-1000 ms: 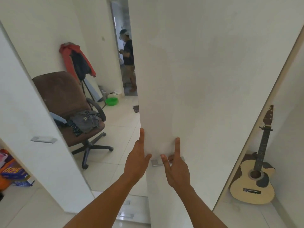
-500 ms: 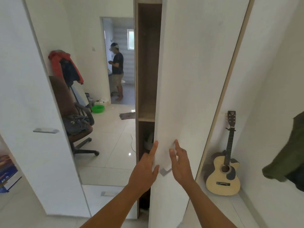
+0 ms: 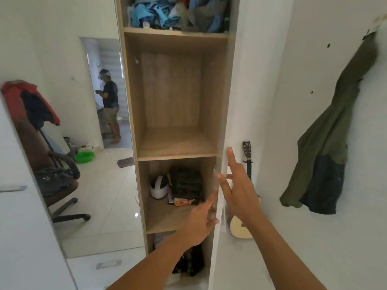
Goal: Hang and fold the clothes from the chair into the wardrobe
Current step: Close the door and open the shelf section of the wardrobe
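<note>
Left hand (image 3: 201,222), lower centre of the frame: fingers straight, laid against the inner edge of the white door (image 3: 251,91), holding nothing. Right hand (image 3: 238,191): fingers straight and spread on the door's outer face, holding nothing. Wardrobe (image 3: 178,143), centre: open, with 4 compartments in view, the top 1 packed with crumpled garments. Clothes (image 3: 53,177): bunched on the seat of the chair (image 3: 31,147), left edge of the frame, well apart from both hands.
</note>
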`<state>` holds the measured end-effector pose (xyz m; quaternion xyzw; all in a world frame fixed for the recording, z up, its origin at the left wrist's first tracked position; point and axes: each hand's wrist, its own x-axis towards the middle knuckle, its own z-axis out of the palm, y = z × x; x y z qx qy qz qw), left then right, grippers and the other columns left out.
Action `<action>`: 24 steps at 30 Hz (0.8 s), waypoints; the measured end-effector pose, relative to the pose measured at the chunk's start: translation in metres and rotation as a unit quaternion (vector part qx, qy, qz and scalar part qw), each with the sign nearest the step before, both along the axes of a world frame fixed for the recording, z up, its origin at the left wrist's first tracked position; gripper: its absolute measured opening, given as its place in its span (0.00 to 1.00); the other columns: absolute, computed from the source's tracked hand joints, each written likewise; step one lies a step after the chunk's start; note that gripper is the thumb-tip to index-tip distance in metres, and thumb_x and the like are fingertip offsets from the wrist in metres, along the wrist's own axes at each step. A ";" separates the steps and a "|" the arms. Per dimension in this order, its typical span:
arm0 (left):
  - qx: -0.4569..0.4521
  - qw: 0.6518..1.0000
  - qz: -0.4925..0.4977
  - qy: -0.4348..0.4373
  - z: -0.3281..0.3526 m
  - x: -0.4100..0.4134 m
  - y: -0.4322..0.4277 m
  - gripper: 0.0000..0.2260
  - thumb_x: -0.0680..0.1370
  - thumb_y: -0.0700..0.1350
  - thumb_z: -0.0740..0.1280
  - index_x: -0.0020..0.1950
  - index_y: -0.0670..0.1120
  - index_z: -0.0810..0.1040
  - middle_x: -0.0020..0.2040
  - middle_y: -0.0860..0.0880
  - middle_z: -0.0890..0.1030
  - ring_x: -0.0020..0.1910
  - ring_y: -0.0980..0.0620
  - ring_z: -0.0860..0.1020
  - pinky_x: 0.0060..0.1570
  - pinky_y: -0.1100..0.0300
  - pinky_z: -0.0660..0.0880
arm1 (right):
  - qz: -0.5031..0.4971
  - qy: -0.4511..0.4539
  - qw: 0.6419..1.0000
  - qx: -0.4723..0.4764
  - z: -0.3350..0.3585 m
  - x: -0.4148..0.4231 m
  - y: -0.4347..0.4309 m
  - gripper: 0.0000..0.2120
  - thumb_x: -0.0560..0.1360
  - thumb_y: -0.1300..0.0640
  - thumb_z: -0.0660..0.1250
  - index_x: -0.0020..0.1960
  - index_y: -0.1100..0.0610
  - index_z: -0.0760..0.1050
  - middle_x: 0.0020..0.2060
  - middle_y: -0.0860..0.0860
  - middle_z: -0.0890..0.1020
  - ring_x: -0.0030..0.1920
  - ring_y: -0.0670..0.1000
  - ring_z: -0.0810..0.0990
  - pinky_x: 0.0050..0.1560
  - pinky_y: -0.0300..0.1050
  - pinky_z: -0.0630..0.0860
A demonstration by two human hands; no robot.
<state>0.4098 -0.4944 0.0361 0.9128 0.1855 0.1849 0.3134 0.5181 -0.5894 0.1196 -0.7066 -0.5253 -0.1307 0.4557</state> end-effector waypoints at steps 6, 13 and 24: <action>-0.011 0.999 -0.045 -0.012 -0.003 0.064 -0.018 0.48 0.75 0.54 0.74 0.75 0.72 0.37 0.81 0.59 0.54 0.75 0.53 0.64 0.73 0.45 0.66 | -0.050 0.032 0.998 -0.006 -0.006 0.047 -0.041 0.37 0.82 0.43 0.59 0.75 0.28 0.34 0.65 0.47 0.77 0.46 0.46 0.82 0.54 0.48 0.82; -0.007 0.999 -0.032 -0.019 -0.007 0.147 -0.063 0.50 0.74 0.58 0.74 0.75 0.71 0.34 0.82 0.57 0.49 0.78 0.50 0.62 0.73 0.50 0.66 | -0.112 0.064 0.991 -0.042 -0.004 0.123 -0.087 0.39 0.80 0.43 0.57 0.68 0.22 0.26 0.55 0.54 0.81 0.41 0.46 0.79 0.44 0.32 0.75; 0.014 0.999 0.048 -0.018 -0.013 0.226 -0.104 0.50 0.75 0.60 0.72 0.72 0.71 0.29 0.82 0.50 0.48 0.70 0.47 0.73 0.68 0.52 0.71 | -0.080 0.071 0.994 -0.024 -0.008 0.205 -0.109 0.39 0.83 0.48 0.58 0.69 0.25 0.28 0.59 0.54 0.81 0.43 0.46 0.76 0.51 0.34 0.73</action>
